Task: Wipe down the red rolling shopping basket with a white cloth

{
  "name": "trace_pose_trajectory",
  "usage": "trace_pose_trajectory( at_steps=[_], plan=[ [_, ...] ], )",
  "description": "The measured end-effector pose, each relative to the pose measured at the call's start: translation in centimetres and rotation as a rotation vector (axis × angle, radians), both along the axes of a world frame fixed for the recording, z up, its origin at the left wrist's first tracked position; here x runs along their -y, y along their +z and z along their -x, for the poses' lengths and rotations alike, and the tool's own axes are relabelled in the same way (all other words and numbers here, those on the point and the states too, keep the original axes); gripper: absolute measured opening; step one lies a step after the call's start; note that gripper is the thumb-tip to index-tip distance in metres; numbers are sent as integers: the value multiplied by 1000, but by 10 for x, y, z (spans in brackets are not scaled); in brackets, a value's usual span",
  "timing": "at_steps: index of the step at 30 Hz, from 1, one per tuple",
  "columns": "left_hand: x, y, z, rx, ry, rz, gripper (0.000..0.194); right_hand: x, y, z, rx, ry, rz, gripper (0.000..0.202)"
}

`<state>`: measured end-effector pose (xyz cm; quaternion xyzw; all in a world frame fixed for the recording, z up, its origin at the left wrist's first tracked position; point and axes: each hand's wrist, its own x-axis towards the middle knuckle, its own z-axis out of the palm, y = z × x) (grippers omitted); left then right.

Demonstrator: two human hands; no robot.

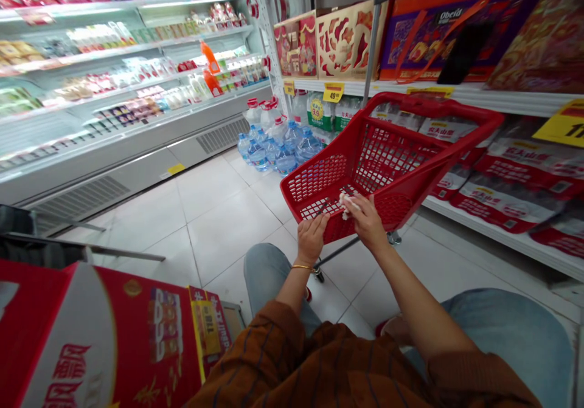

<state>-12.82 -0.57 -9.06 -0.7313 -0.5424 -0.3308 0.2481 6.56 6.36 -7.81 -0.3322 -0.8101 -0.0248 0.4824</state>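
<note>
A red plastic shopping cart [396, 180] with perforated walls stands before my knees, its handle towards the right. My left hand [312, 238] grips the near rim of its basket, fingers over the edge. In my right hand [365, 218] is a crumpled white cloth or tissue [345, 204], pressed against the same rim a little to the right. Part of the cloth is hidden under the fingers.
Large water bottles [278, 146] stand on the tiled floor beyond the cart. A refrigerated display [137, 134] runs along the left. Shelving [479, 95] with boxed goods and packed bottles is at the right. A red carton [137, 335] is close by my left side.
</note>
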Motion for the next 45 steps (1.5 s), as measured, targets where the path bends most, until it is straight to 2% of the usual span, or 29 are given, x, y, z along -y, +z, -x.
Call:
trace_pose_trajectory(
  at_steps=[5,8,16,20,25,36,41,45],
  plan=[
    [-3,-2,0,31,-11,6,39,-20,3,-28,-8,-64,-8,44],
    [-5,-2,-3,59,-8,1,38,-19,6,-27,-35,-75,16,43],
    [-5,-2,-6,95,15,20,41,19,3,34,3,38,82,39],
    [-4,0,-2,82,-1,24,40,24,-1,45,0,21,39,38],
    [-4,1,2,62,-18,37,39,16,0,31,70,41,27,42],
    [-8,-1,6,42,-15,45,40,-17,8,-20,29,-46,31,41],
    [-7,3,4,44,-23,24,40,-20,10,-23,-27,-25,43,41],
    [-6,14,3,1,-71,27,39,-16,13,-17,-56,-20,68,40]
  ],
)
